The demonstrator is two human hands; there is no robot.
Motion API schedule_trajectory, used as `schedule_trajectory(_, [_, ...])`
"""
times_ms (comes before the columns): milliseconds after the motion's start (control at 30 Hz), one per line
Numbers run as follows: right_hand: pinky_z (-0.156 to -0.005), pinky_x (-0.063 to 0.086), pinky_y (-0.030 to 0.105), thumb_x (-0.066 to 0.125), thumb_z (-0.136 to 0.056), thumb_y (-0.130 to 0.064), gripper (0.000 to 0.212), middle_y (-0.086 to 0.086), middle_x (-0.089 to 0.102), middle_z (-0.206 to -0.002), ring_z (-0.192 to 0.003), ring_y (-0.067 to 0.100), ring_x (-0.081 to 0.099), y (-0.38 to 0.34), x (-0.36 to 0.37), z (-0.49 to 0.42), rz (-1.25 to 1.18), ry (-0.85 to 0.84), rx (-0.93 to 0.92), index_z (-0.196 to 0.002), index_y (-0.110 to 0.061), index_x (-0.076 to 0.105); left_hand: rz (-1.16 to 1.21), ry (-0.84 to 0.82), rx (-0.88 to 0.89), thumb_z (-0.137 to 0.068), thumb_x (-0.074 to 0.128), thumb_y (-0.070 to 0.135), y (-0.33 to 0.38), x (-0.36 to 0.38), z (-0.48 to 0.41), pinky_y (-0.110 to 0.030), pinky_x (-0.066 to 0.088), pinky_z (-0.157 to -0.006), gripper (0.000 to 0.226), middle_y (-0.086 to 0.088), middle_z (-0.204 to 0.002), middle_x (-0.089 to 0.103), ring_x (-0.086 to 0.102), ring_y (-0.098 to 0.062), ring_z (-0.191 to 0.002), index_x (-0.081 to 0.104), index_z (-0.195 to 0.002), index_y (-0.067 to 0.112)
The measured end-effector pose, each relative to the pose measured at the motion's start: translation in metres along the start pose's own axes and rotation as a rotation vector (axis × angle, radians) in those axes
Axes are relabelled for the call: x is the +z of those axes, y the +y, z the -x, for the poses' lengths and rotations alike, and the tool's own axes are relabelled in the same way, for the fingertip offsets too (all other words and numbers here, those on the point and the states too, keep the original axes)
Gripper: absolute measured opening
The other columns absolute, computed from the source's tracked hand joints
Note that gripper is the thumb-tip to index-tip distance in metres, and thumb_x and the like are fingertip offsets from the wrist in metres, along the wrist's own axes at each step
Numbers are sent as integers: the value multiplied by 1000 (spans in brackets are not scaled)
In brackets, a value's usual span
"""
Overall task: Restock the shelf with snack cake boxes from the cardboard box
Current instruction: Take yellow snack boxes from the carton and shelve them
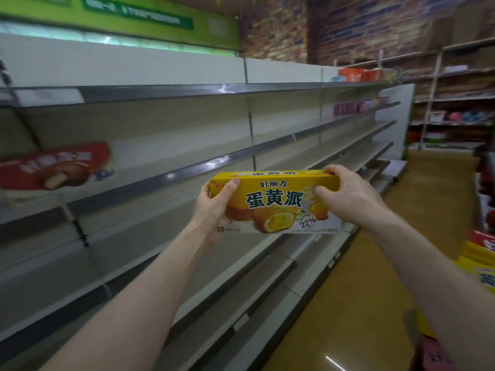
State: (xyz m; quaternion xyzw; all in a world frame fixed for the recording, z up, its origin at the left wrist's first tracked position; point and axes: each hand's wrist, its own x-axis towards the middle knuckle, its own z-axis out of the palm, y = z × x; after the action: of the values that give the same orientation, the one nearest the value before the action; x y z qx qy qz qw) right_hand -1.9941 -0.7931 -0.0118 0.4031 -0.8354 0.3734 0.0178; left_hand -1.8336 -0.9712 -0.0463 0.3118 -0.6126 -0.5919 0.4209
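1. Both forearms bare, stretched forward and up from the bottom edge, converging on one box.
2. Left hand (pixel 214 204) grasps the yellow snack cake box (pixel 276 202) at its left end: thumb curled over the front top corner, fingers hidden behind.
3. Right hand (pixel 348 196) grasps the right end, fingers curled over the top edge, thumb on the front face.
4. Box is long, rectangular, glossy printed card; yellow top, white lower band, cake picture and "22%" badge. Held in the air, roughly level, front facing the camera, in front of the middle shelves, touching no shelf.
5. More yellow and red boxes (pixel 482 266) at the right edge, stacked; container under them not clear.
6. Shelf unit (pixel 187 170): long flat cream metal tiers with grey front rails, running away to the right.
7. Red snack cake box (pixel 56 167) lies tilted on a left shelf, blurred.
8. Far end: small orange and pink packs (pixel 353 107) on upper tiers, brick-pattern wall (pixel 348 30), green sign (pixel 134 14), shiny yellow-brown floor (pixel 375 290).
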Motion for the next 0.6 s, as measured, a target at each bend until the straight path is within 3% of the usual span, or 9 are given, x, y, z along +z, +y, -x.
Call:
schedule_trajectory(100, [-81, 43, 35, 54, -96, -38, 46, -4, 56, -113, -95, 15, 50, -44, 24, -8, -12, -26, -51, -139, -29, 39, 10, 61, 37, -82, 71, 42, 13, -48, -8, -48, 55, -83, 37, -4, -111, 66, 64, -26, -100, 53, -111, 29])
schedule_trajectory(200, [-77, 40, 32, 53, -97, -37, 47, -5, 52, -107, -88, 13, 49, -88, 48, -14, -32, -57, -113, -140, -27, 38, -10, 146, 80, -81, 71, 44, 25, -97, -14, -42, 53, -86, 48, -4, -112, 67, 64, -22, -99, 54, -121, 24])
schedule_trajectory(333, [-79, 42, 33, 54, -96, -37, 48, -3, 54, -111, -94, 15, 48, -143, 79, -18, -62, -76, -186, -140, -26, 39, -34, 203, 101, -77, 74, 52, 41, -161, -20, -46, 51, -93, 44, -2, -112, 67, 64, -24, -103, 55, -111, 31])
schedule_trajectory(467, [-83, 44, 37, 53, -96, -39, 48, 0, 57, -118, -98, 17, 49, -188, 107, -21, -94, -97, -253, -141, -27, 39, -51, 273, 152, -84, 69, 44, 57, -211, -23, -25, 45, -68, 40, 4, -106, 64, 60, -10, -90, 50, -116, 28])
schedule_trajectory(600, [-97, 44, 44, 54, -95, -40, 52, 3, 57, -127, -114, 24, 53, -231, 132, -25, -121, -138, -322, -142, -28, 38, -91, 383, 169, -83, 70, 46, 73, -259, -17, -28, 45, -66, 43, 3, -106, 67, 61, -12, -90, 56, -117, 24])
